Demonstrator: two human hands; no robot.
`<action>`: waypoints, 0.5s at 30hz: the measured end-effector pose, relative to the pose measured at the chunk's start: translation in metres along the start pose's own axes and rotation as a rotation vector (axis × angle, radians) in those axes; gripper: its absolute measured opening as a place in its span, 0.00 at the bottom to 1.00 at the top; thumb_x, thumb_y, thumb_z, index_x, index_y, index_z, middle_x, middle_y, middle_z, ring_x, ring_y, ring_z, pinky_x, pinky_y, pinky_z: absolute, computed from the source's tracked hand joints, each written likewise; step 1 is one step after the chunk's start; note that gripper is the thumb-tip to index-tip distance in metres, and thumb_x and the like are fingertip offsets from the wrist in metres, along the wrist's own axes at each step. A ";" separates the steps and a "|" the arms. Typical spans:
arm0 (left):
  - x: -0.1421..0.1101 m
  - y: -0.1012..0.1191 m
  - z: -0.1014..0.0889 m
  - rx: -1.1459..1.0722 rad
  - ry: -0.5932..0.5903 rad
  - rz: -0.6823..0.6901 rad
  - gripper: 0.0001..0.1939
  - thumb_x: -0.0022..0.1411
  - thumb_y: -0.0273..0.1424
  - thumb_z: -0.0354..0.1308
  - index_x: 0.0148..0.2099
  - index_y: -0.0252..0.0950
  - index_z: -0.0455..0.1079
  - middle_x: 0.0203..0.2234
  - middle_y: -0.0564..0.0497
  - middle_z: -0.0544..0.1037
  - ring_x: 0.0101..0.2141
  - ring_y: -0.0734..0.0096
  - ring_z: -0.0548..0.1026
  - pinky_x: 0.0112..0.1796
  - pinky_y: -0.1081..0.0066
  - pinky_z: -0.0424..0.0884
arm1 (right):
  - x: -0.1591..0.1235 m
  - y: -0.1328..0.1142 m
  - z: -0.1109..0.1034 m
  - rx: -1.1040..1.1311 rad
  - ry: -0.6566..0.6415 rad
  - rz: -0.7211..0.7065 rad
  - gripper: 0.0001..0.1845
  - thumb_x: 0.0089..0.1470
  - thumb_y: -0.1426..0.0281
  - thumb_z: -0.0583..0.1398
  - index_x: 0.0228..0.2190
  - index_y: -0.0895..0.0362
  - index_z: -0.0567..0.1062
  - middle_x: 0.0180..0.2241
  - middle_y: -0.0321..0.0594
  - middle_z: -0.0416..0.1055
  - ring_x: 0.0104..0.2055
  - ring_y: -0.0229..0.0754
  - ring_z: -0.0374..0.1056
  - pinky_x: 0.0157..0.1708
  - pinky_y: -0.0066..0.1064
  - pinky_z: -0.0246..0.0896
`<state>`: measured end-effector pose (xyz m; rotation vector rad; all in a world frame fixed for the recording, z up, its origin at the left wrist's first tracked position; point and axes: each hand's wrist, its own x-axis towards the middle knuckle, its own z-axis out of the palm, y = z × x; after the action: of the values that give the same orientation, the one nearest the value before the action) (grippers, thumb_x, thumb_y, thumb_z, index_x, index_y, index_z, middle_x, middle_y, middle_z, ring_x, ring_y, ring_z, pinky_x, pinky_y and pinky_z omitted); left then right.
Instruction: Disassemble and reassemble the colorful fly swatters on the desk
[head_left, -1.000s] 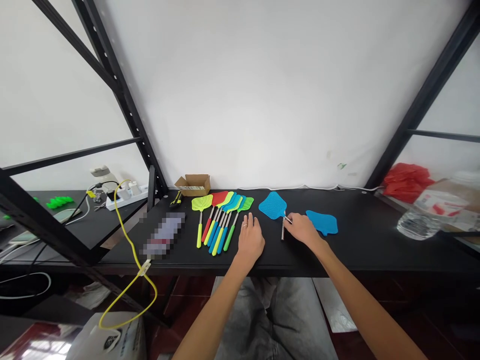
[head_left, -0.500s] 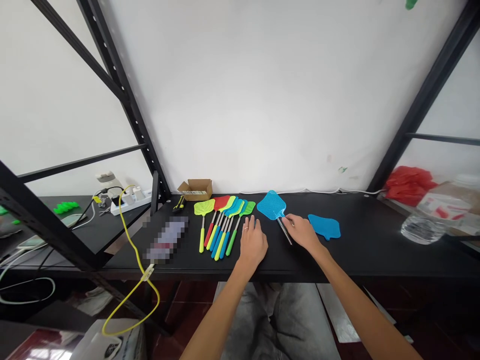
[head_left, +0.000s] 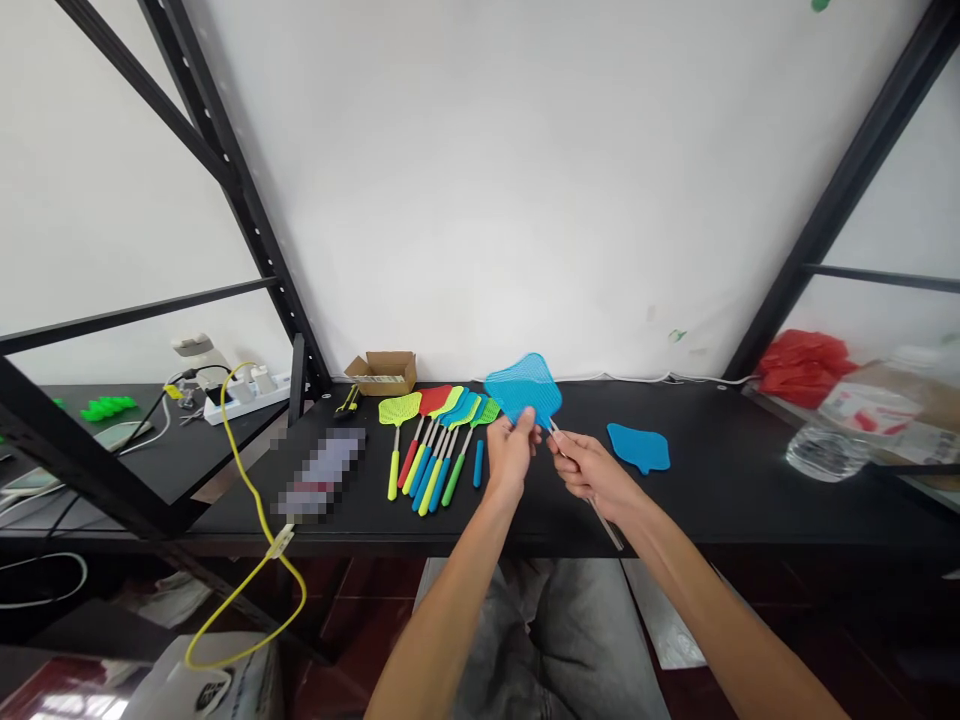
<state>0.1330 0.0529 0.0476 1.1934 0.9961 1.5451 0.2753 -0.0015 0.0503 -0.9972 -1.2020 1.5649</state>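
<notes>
My left hand (head_left: 511, 452) pinches the lower edge of a blue mesh fly swatter head (head_left: 525, 384), held above the table. My right hand (head_left: 596, 472) is closed on the thin metal rod (head_left: 604, 526) at the neck of that head; the rod's free end sticks out below my palm. Left of my left hand lies a loose blue handle grip (head_left: 478, 464). Farther left, several fly swatters (head_left: 426, 478) with yellow, red, blue and green heads and grips lie side by side. Another blue swatter head (head_left: 639, 448), without a rod, lies to the right.
An open cardboard box (head_left: 382, 374) and a yellow-black cutter (head_left: 348, 402) sit at the back left. A blurred phone (head_left: 324, 474) with a yellow cable (head_left: 251, 480) lies left. A plastic bottle (head_left: 855, 420) and red bag (head_left: 806, 365) stand right. Black shelf posts (head_left: 840, 180) flank the table (head_left: 720, 500).
My left hand has come up off the table onto the swatter head, uncovering the blue grip. My right hand has raised the head and rod and brought them toward my left hand.
</notes>
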 end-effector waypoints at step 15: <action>-0.018 -0.023 -0.056 0.441 0.042 0.186 0.20 0.64 0.44 0.52 0.26 0.36 0.64 0.20 0.55 0.68 0.25 0.71 0.67 0.30 0.73 0.61 | 0.078 0.013 -0.055 -0.961 0.611 -0.018 0.25 0.52 0.79 0.56 0.53 0.64 0.69 0.45 0.56 0.71 0.52 0.54 0.65 0.50 0.39 0.56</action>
<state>0.0848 0.0380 0.0103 1.6003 1.3310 1.5425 0.3038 0.0854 0.0205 -1.8802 -1.4844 0.4980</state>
